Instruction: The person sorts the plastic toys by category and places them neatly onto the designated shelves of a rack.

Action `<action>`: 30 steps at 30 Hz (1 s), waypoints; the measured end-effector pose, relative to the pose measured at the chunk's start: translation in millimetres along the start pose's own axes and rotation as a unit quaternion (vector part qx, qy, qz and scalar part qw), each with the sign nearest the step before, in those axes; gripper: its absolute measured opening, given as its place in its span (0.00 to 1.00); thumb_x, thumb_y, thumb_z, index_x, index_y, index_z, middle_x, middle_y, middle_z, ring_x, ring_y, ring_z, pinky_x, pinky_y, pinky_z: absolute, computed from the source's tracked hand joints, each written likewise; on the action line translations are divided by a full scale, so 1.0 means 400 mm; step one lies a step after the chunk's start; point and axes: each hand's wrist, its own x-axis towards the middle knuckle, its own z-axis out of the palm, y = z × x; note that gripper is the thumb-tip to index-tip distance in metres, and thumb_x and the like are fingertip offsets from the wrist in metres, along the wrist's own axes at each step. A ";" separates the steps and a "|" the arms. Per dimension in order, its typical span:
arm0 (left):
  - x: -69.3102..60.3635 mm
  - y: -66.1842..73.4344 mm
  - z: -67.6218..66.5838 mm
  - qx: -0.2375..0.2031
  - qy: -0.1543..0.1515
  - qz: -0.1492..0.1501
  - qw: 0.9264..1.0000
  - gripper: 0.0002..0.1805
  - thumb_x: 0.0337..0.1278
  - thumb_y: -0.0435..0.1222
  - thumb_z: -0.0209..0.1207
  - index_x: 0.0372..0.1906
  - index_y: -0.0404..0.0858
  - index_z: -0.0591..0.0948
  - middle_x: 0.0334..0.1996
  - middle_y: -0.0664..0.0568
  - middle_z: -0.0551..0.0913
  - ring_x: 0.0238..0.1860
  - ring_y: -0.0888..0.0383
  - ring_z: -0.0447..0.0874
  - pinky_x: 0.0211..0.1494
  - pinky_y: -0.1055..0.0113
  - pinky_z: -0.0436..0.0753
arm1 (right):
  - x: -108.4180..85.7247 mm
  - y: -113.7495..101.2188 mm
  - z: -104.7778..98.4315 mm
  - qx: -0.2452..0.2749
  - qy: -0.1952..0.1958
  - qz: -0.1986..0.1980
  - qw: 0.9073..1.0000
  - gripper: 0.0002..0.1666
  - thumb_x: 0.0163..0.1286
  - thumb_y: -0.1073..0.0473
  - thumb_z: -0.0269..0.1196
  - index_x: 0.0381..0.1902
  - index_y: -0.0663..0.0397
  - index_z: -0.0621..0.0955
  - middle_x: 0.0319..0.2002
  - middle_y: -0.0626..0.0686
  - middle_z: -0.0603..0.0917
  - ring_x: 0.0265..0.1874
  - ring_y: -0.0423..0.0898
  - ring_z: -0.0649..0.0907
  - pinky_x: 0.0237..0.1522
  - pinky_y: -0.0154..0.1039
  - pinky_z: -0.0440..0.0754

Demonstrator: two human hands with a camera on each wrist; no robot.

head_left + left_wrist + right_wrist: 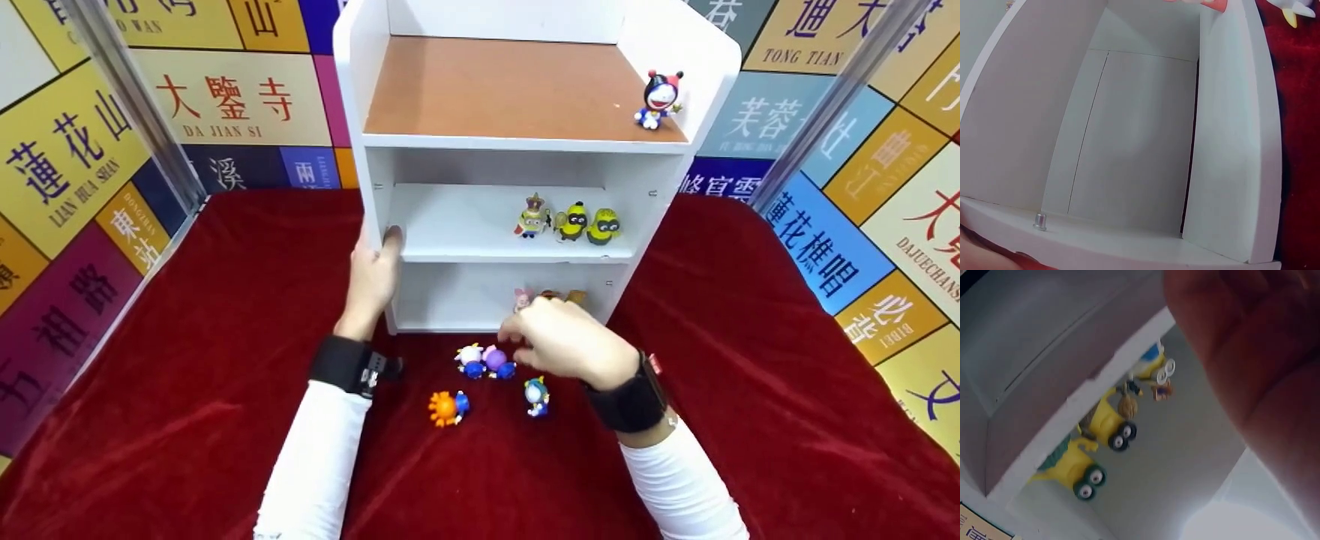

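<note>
My left hand (375, 274) grips the left side wall of a white shelf unit (517, 259), thumb on the inner face at the middle shelf. My right hand (570, 341) hovers over the bottom shelf's front edge with fingers bent downward; whether it holds anything is hidden. Below it on the red cloth lie a white-headed figurine (470, 360) and a purple-headed figurine (498, 361) side by side. An orange figurine (448, 409) lies nearer, at left, and a teal-and-blue figurine (536, 396) at right. Figurines on the bottom shelf, one pink (523, 299), are partly covered by my right hand.
Three yellow figurines, the nearest to the wall green-capped (603, 226), stand at the right of the middle shelf. A red-and-black hooded figurine (659, 100) stands on the brown top shelf (510, 90). Red cloth (225, 360) surrounds the unit; printed panels (240, 97) stand behind.
</note>
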 end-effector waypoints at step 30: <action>-0.001 -0.001 -0.002 -0.006 -0.006 0.002 1.000 0.35 0.72 0.39 0.48 0.80 0.41 0.55 0.76 0.41 0.64 0.76 0.47 0.62 0.80 0.53 0.62 | 0.069 0.018 0.105 -0.043 -0.209 0.174 0.961 0.22 0.42 0.48 0.83 0.17 0.52 0.81 0.22 0.49 0.79 0.27 0.48 0.78 0.30 0.47 0.81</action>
